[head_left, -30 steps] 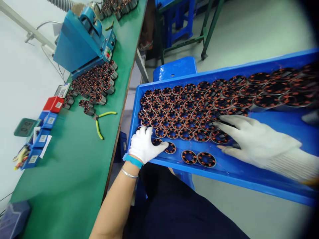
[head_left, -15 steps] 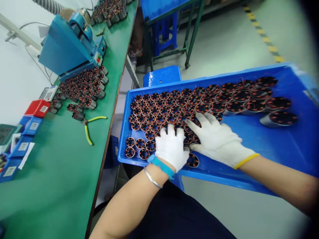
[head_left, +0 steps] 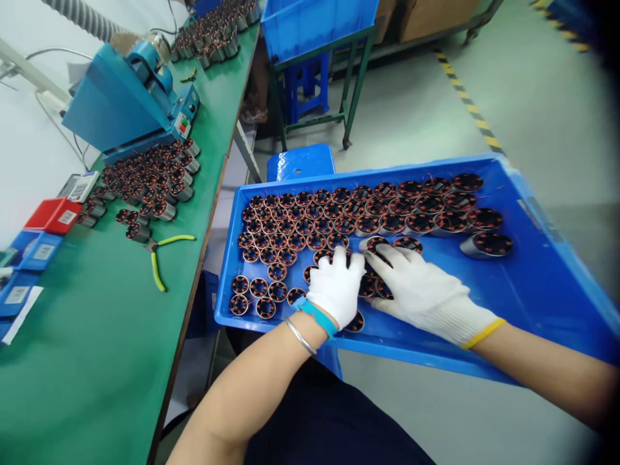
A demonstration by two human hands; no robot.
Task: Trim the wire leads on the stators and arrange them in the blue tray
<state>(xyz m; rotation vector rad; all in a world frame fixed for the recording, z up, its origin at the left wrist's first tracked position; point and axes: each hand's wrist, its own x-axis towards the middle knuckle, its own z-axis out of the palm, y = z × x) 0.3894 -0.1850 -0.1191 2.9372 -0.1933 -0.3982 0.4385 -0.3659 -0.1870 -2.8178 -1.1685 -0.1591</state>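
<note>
A blue plastic tray (head_left: 542,284) rests over my lap, packed with several round copper-wound motor stators (head_left: 310,216) in rows. Both my hands wear white knit gloves. My left hand (head_left: 336,287) lies on the stators near the tray's front edge, fingers curled over a few of them. Right beside it, my right hand (head_left: 421,287) is spread flat over neighbouring stators, fingertips touching one at the row's edge. One stator (head_left: 487,244) lies alone on its side at the right. A small group of stators (head_left: 256,290) stands apart at the tray's front left corner.
To the left runs a green workbench (head_left: 97,361) with a blue machine (head_left: 121,103), a heap of stators (head_left: 145,181), yellow-handled cutters (head_left: 162,255) and red and blue boxes (head_left: 43,226). A blue stool (head_left: 300,161) and a blue-topped stand (head_left: 320,26) are behind the tray.
My left hand moved from the tray's front left corner to the middle and my right hand drew in beside it. The view tilted up, showing more floor.
</note>
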